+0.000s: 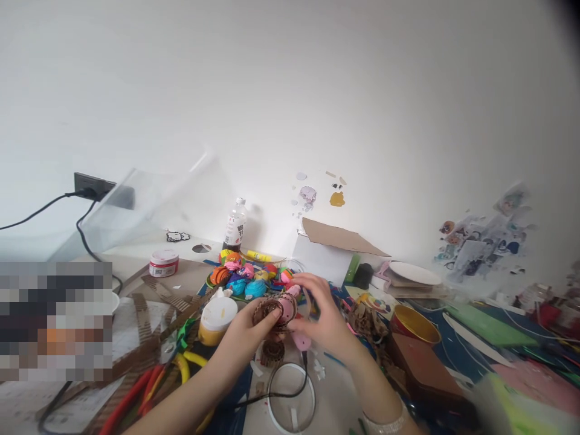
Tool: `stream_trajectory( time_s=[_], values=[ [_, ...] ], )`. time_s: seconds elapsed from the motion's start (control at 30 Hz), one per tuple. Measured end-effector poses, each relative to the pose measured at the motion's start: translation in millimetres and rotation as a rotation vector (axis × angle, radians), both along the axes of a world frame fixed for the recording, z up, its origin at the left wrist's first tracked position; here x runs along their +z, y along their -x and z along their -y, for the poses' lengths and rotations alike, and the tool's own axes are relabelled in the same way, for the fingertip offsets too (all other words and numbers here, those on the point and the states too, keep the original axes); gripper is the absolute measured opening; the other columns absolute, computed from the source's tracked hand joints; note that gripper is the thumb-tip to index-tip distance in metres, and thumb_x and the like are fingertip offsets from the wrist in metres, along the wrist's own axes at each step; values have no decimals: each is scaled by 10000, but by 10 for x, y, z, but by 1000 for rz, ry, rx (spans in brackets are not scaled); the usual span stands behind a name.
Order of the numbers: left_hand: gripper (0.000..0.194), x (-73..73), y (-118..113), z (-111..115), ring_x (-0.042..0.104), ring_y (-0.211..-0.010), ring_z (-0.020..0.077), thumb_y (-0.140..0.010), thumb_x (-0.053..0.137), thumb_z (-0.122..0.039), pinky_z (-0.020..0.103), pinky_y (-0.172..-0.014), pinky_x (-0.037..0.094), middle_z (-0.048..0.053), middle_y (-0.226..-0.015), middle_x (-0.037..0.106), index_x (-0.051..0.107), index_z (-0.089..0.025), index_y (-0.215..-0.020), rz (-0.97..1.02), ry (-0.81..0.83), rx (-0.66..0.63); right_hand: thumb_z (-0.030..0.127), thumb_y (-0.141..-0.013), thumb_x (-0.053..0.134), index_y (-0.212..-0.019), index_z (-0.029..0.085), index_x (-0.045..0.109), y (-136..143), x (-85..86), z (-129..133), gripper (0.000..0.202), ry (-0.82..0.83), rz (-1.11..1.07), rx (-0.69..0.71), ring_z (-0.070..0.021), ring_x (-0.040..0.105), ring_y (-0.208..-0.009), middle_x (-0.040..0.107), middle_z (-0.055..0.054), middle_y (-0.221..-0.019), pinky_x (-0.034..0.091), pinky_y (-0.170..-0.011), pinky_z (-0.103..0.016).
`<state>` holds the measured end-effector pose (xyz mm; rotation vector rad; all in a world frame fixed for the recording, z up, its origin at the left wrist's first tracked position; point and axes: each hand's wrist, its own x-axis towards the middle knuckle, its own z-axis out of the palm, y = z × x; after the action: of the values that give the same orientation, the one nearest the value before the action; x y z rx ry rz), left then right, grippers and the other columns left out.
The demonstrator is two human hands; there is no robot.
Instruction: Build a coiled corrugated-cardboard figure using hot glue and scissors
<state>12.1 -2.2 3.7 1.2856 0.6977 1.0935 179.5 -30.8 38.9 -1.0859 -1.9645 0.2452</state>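
Note:
My left hand [254,329] is closed around a rolled coil of brown corrugated cardboard [270,314], with the thumb pressed on its face. From the right, my right hand [319,308] curls its fingers and thumb about a pink glue gun [287,309]. Part of the gun is hidden behind the coil and my fingers, and a black cord [304,365] runs from the end of its handle. A smaller cardboard coil [272,352] lies just below my hands. Beside my left hand stands a white-lidded tub [218,317] with yellow contents.
Colourful corrugated balls [244,279] are heaped behind my hands, near a bottle [234,226]. A white ring [313,399] lies in front. Cardboard strips [145,317] and a red-lidded jar [164,263] are left; a yellow bowl [417,324] and brown box [423,365] stand right.

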Motion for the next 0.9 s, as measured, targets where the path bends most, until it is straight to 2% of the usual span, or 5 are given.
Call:
stream_trajectory(
  time_s=[0.13, 0.27, 0.4, 0.53, 0.9],
  values=[
    [341, 5, -12, -5, 607, -785, 221, -705, 660, -426, 346, -670, 550, 59, -840, 649, 590, -135, -868, 41, 16, -22, 532, -825, 515, -1220, 265, 489, -199, -234, -124, 478, 224, -411, 119, -238, 472, -1176, 527, -81, -1259, 372, -982, -395],
    [328, -12, -33, 1, 606, -833, 223, -695, 683, -408, 334, -705, 546, 49, -836, 652, 596, -140, -863, 43, 17, -34, 523, -775, 594, -1100, 232, 601, -150, -300, -119, 437, 386, -568, 157, -235, 565, -1062, 622, -79, -1140, 442, -897, -359],
    [367, 14, -26, 15, 618, -789, 214, -650, 718, -412, 320, -679, 546, 51, -825, 670, 610, -136, -866, 41, 51, -56, 446, -713, 686, -954, 187, 633, -67, -288, -123, 357, 408, -670, 63, -174, 631, -773, 670, -48, -905, 505, -666, -280],
    [365, 54, 6, 6, 620, -653, 168, -616, 743, -413, 289, -642, 534, 34, -765, 674, 627, -130, -816, 6, 76, -44, 417, -702, 701, -889, 162, 600, -140, -284, -165, 332, 437, -849, 62, -99, 552, -484, 638, 3, -678, 450, -465, -221],
    [331, 48, 35, -7, 649, -652, 180, -650, 728, -421, 286, -674, 522, 53, -653, 693, 611, -131, -758, -30, 93, -77, 362, -734, 685, -897, 164, 607, -359, -110, -96, 268, 314, -978, 24, -77, 506, -483, 580, 30, -636, 417, -478, -208]
  ],
)
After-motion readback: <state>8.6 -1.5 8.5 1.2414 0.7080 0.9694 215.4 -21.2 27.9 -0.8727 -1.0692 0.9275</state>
